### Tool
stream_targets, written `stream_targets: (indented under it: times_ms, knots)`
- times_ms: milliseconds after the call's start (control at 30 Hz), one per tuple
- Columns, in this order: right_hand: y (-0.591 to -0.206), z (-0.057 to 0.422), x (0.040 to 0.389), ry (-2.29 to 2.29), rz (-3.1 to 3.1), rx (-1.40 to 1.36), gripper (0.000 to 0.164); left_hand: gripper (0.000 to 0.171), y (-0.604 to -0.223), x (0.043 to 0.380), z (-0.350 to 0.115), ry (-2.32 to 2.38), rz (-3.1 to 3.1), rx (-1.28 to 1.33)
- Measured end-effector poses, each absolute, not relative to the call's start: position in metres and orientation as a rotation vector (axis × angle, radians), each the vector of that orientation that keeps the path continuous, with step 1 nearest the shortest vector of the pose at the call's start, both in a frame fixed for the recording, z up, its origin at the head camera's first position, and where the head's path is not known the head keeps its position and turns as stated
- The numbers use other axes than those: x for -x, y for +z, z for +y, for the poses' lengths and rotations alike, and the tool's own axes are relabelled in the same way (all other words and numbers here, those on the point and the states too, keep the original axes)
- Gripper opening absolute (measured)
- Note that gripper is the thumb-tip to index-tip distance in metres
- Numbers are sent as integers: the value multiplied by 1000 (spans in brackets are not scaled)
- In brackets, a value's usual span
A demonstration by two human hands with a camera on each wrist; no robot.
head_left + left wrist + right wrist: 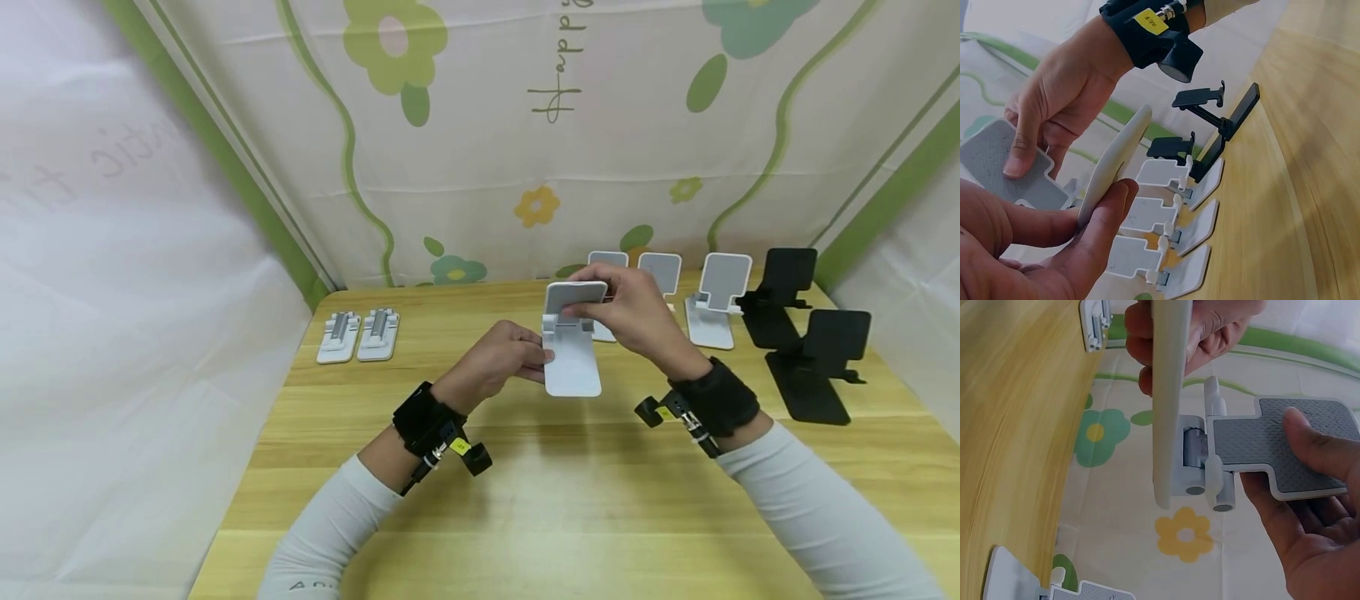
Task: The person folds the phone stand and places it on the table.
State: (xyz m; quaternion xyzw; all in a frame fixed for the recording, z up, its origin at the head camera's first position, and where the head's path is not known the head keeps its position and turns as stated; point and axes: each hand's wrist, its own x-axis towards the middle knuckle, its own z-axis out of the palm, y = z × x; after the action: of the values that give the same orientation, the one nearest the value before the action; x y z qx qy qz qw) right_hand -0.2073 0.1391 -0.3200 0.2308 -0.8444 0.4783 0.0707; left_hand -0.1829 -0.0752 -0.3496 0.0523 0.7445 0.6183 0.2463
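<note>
A white foldable phone stand (572, 367) is held above the table between both hands. The left hand (501, 358) pinches its flat base by the left edge, thumb on one face and fingers on the other. The right hand (637, 310) pinches the grey-padded cradle plate (1244, 440), thumb on the pad and fingers behind. In the right wrist view the plate stands out from the base (1169, 419) at about a right angle, and the grey hinge (1194, 448) between them is exposed. The left wrist view shows the base (1116, 156) nearly edge-on.
Two folded white stands (339, 337) lie side by side at the table's back left. At the back right are unfolded white stands (726, 283) and two unfolded black stands (813, 375). A patterned curtain (465, 150) hangs behind the wooden table (555, 517).
</note>
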Motion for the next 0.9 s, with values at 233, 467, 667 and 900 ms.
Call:
stream_targets:
  times_ms: [233,467,667,900]
  knots:
    - [-323,136,208,1403,-2507,-724,28,24,-351,185,-77,1680,2053,-92]
    - [-312,133,204,1061,-2300,-876,30,24,-354,189,-82,1686,2084,-29]
    - [-302,128,200,900,-2232,-1003,21,25,-355,191,-85,1696,2083,-21]
    - [-304,123,193,841,-2128,-1089,21,27,-352,191,-91,1698,2107,-18]
